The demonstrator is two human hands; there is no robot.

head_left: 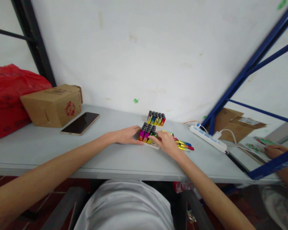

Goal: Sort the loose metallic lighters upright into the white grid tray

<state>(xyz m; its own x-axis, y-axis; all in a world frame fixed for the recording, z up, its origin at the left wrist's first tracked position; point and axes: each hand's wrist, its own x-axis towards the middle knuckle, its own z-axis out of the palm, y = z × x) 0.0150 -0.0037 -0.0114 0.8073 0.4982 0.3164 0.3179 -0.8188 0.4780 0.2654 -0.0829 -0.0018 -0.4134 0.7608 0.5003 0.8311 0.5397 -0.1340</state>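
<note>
Upright lighters (144,133) with black tops and purple, orange and green bodies stand in rows in a white tray (154,146). My left hand (127,135) grips the tray's left side, thumb in front and fingers behind. At the right part of the tray, my right hand (168,144) has its fingers closed on a greenish lighter (150,140), partly hidden by the fingers. Several loose lighters (184,145) in yellow, red and blue lie just right of that hand. Behind the tray stands a second block of lighters (156,118).
A phone (81,123), a cardboard box (53,105) and a red bag (12,99) sit on the left of the grey table (105,159). To the right lie a white power strip (208,138) and a blue metal frame (230,86), with another person's hand (277,150) beyond.
</note>
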